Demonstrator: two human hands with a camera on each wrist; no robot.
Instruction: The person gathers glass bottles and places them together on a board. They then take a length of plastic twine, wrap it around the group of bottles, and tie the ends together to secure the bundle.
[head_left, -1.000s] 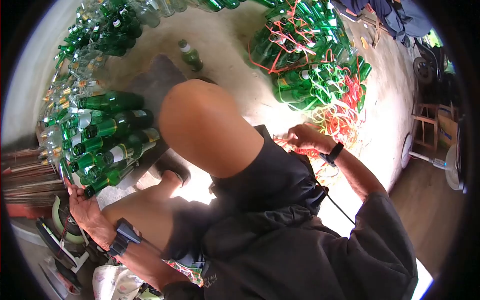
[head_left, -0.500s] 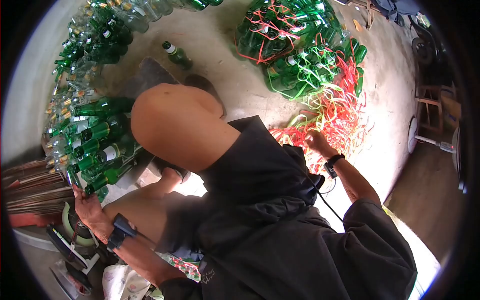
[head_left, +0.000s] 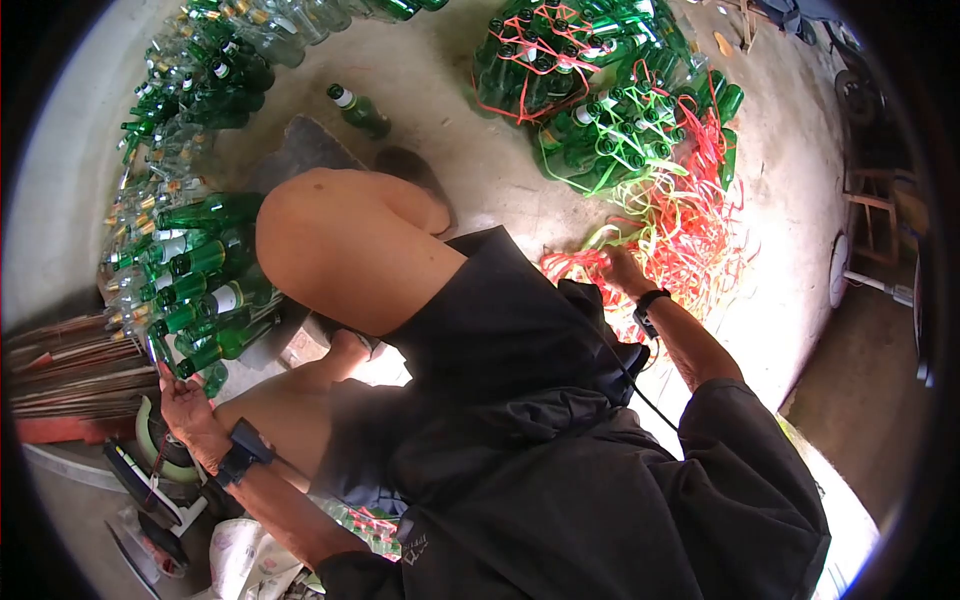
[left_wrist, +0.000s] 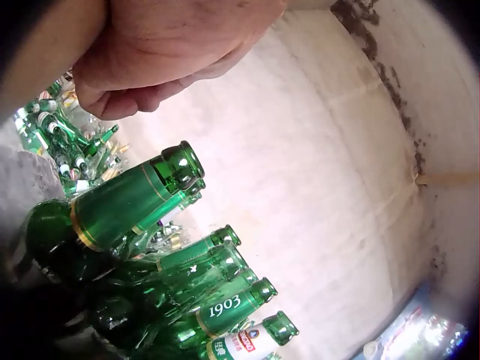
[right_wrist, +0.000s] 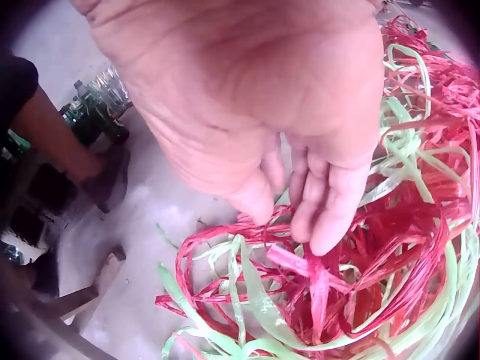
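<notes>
My left hand (head_left: 192,412) is at the left beside a cluster of upright green beer bottles (head_left: 222,300). In the left wrist view its loosely bent fingers (left_wrist: 139,99) are above the open bottle necks, and nothing shows in them. My right hand (head_left: 626,272) reaches down to a tangled heap of red and light green plastic strapping (head_left: 685,235). Seen from the right wrist, its fingers (right_wrist: 330,217) point down, fingertips right at a red strip (right_wrist: 319,281), with a gap between thumb and fingers.
Bundles of green bottles tied with red strapping (head_left: 540,65) and green strapping (head_left: 615,135) stand ahead. A single bottle (head_left: 358,110) is on the floor. More bottles (head_left: 215,75) line the wall. Flat stacked slats (head_left: 70,375) lie at the left, and a fan (head_left: 840,270) is at the right.
My right hand has moved forward, down to the strapping heap. My raised knee has swung left. The left hand stays by the bottles, its place in view shifting slightly with the head.
</notes>
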